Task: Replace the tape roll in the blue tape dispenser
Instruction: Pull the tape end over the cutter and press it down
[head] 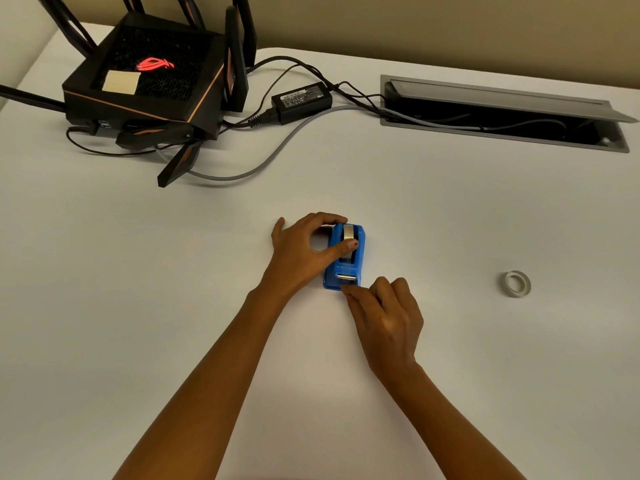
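The blue tape dispenser (344,258) sits near the middle of the white table (173,271), its cutter end toward the person. One tape roll (348,233) stands in its cradle. The left hand (300,251) wraps the dispenser from the left side: the fingers curl over the far end and the thumb (346,245) presses across the roll, so the hand grips dispenser and roll together. The right hand (386,317) is loosely curled, holding nothing, its fingertips touching the near cutter end of the dispenser. A second tape roll (517,283) lies flat well off to the right, alone on the table. At the far left stands one black router (149,84) with a power adapter (300,101) beside it; cables run from both into one open cable tray (502,112) recessed in the table.
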Demonstrator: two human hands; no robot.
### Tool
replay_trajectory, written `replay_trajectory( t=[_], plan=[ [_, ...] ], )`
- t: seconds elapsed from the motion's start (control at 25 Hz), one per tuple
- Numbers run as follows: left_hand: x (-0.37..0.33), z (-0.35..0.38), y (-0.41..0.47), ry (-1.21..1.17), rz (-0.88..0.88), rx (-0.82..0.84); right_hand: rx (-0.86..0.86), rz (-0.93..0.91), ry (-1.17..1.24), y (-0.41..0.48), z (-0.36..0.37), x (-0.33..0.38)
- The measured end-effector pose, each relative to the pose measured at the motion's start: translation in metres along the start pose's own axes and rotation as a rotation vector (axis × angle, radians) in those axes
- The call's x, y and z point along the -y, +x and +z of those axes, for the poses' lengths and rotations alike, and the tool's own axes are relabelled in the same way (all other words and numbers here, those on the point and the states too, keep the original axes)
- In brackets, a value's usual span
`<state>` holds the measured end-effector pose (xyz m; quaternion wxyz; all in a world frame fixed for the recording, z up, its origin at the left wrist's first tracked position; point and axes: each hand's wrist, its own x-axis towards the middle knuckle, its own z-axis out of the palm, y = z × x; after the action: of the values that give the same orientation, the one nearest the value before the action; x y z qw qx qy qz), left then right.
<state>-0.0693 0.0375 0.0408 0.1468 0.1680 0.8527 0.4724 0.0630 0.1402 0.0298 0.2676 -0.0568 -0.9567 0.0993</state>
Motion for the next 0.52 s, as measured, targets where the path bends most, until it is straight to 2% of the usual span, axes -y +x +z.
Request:
replay_trajectory(
  t=[0.52],
  plan=[
    [0.0005,0.0006,0.0023,-0.019,-0.024,-0.004,-0.026,0.007,-0.002,-0.0026,0.0019,-0.0016]
  ],
)
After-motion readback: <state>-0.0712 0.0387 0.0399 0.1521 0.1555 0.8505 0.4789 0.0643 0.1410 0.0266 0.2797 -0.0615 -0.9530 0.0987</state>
